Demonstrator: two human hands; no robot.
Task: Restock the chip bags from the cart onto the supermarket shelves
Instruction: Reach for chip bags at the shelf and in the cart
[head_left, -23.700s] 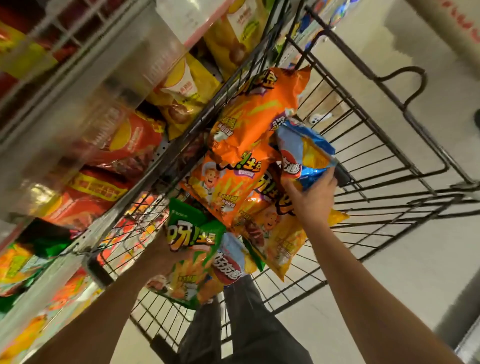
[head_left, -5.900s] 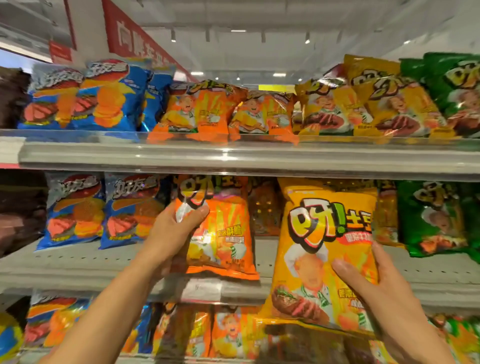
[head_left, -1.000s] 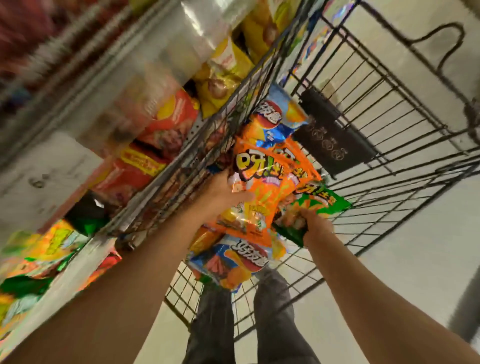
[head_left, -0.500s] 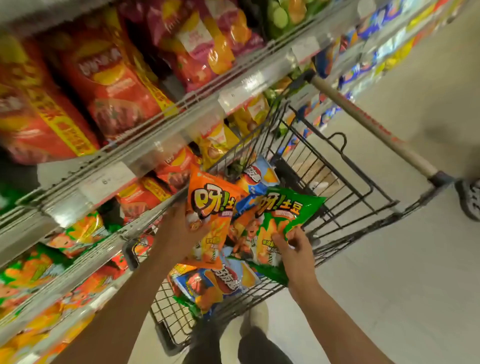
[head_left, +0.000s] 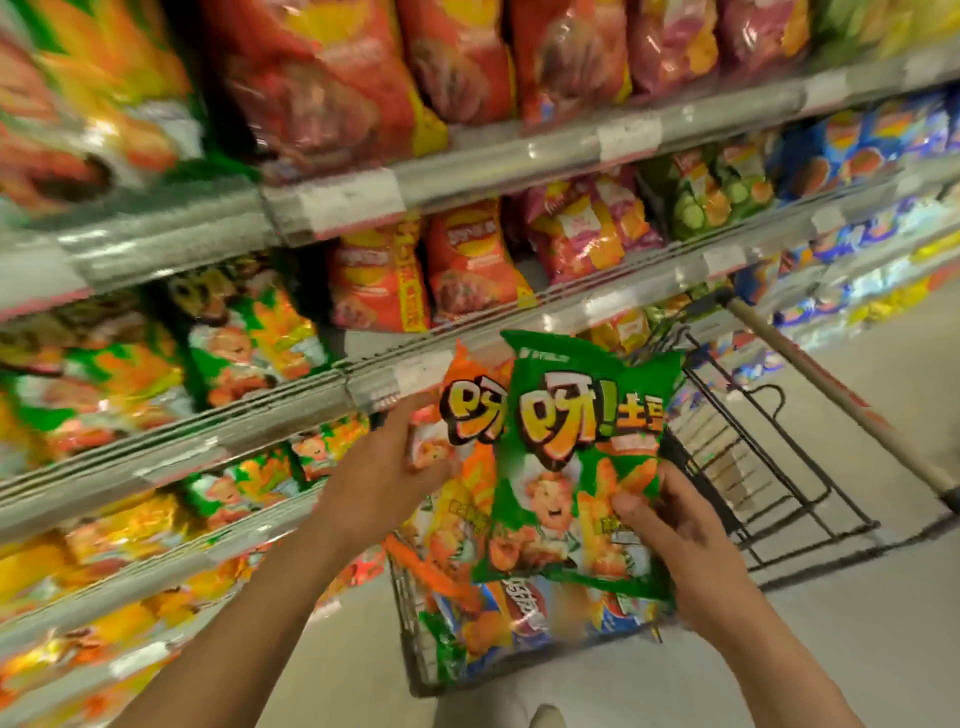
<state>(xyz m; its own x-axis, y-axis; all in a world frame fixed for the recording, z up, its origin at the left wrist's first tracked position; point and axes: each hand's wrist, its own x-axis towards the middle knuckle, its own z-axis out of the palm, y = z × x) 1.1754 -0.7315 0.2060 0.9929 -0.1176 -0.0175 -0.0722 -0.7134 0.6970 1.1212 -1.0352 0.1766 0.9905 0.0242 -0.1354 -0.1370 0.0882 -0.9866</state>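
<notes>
Chip bags: green bag (head_left: 582, 467) held in right grip (head_left: 675, 545), overlapping orange bag (head_left: 467, 415) held in left grip (head_left: 384, 478), both above the cart (head_left: 769, 467). Stocked shelves (head_left: 311, 405) stand left.

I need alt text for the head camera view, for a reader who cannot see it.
Two hands hold chip bags above a cart: the left hand an orange bag, the right hand a green bag overlapping it. More bags lie in the cart, and stocked shelves fill the left side, blurred.

bright, motion-blurred, edges seemingly warped
</notes>
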